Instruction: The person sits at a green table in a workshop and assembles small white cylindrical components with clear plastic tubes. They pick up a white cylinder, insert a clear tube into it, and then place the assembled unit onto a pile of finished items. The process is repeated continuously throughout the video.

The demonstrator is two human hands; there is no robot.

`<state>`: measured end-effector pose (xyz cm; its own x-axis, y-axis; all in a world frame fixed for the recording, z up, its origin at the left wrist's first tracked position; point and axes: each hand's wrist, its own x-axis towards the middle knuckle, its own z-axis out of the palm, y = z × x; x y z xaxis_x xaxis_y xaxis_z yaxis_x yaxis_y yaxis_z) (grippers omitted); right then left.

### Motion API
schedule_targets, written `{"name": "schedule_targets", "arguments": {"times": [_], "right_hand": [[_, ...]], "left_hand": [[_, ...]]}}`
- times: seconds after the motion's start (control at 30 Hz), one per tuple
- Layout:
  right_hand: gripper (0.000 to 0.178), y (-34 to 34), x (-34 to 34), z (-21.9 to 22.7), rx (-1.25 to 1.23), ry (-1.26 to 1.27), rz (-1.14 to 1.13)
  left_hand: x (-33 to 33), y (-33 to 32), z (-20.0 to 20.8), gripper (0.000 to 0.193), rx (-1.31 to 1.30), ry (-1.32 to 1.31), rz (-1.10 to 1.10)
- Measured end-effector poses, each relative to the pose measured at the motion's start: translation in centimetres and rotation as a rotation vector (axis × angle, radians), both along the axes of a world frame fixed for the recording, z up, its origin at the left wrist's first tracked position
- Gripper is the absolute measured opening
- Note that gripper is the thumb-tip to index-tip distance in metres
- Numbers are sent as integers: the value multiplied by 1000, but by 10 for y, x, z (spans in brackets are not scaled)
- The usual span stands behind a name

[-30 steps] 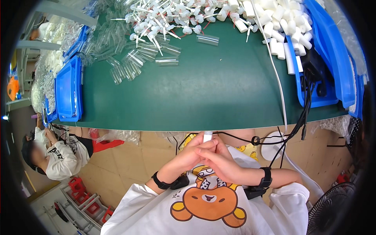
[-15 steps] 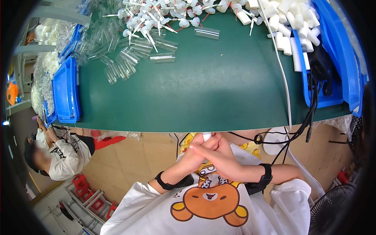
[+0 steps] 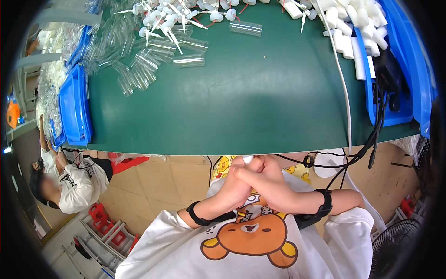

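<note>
Found one small, smooth, white piece with a rounded end [image 3: 247, 159] between both bare hands, just off the near edge of the dark green tabletop [image 3: 223, 116] and above the lap. Can see only its upper end, plain white and without visible marks; cannot tell its full length, material or lower shape, being covered by fingers. Looks close to upright in view, pointing toward the tabletop.

Noted the left hand [image 3: 233, 186] curled narrow around the piece, and the right hand [image 3: 264, 182] likewise closed about it, crossing over the left with its thumb side. Cannot tell the exact placement of each fingertip. Observed black straps [image 3: 196, 215] on both wrists.

Recorded on the tabletop, well apart from the hands: clear, hollow, cylindrical tubes [image 3: 189, 60] at far left; beyond these, white stemmed parts with translucent round discs and red wires [image 3: 158, 23]; at far right, thick white cylinders [image 3: 344, 44] heaped beside a blue plastic tray [image 3: 403, 118]. Saw also stacked blue trays [image 3: 74, 109] at the left edge, a thin white cable [image 3: 343, 83] running down the right side, and bundled black cables [image 3: 378, 125] at the right tray.
</note>
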<state>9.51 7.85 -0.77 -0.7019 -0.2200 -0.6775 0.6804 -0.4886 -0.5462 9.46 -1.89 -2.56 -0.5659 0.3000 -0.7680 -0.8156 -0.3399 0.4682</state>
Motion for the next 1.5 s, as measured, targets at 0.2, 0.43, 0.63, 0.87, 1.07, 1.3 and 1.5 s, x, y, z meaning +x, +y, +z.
{"name": "schedule_targets", "arguments": {"times": [0.2,0.43,0.63,0.87,1.07,1.3,1.5], "right_hand": [[23,0,1,-3,-27,-11,62],[37,-14,-2,9,-56,-179,34],[31,-8,-17,26,-68,-404,95],[26,1,-10,13,-37,-228,111],[15,11,-10,3,26,-31,158],[28,21,-9,-18,125,152,303],[35,16,1,-21,245,319,372]], "left_hand": [[-4,-9,-4,12,108,12,-73],[-24,-20,15,16,123,-268,-220],[-36,-24,24,13,239,-384,-279],[-2,-16,-8,14,197,-197,-74],[27,-9,-80,15,221,-81,97],[19,18,-33,16,-214,308,45],[8,0,-27,17,92,198,-54]]}}
